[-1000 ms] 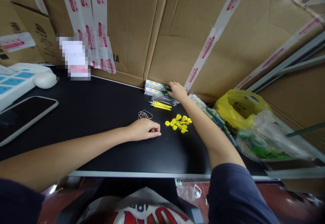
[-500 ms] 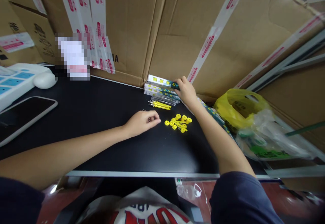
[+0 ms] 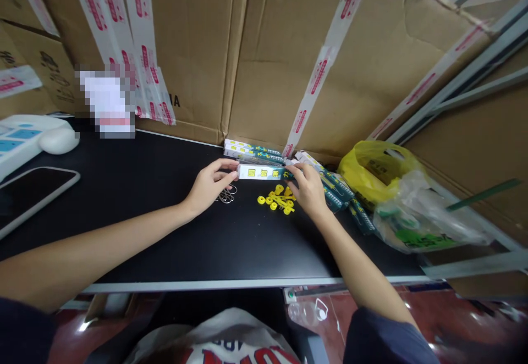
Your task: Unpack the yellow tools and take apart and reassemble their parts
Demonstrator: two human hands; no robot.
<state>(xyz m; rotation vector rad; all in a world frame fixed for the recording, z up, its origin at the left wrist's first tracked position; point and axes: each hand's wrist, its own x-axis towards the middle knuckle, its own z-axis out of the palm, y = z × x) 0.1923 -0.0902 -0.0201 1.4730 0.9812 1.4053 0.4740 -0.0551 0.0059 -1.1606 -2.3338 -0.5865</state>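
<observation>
Both hands hold one long white and green box (image 3: 263, 172) level above the black table (image 3: 165, 232). My left hand (image 3: 211, 183) pinches its left end with thumb and fingers. My right hand (image 3: 307, 189) grips its right end. Just below the box lie several small yellow ring-shaped parts (image 3: 276, 199), and a bunch of metal wire clips (image 3: 226, 194) sits under my left fingers. More boxes of the same kind (image 3: 251, 151) are stacked against the cardboard wall behind.
Further flat boxes (image 3: 334, 185) lie to the right, beside a yellow plastic bag (image 3: 375, 169) and a clear bag (image 3: 424, 215). At the left are a phone (image 3: 28, 193), a white power strip (image 3: 20, 138) and a white mouse (image 3: 58, 139). Cardboard walls (image 3: 264, 50) close the back.
My right hand took one box off the stack at the back wall and brought it toward me. My left hand left the wire clips and took hold of the box's left end.
</observation>
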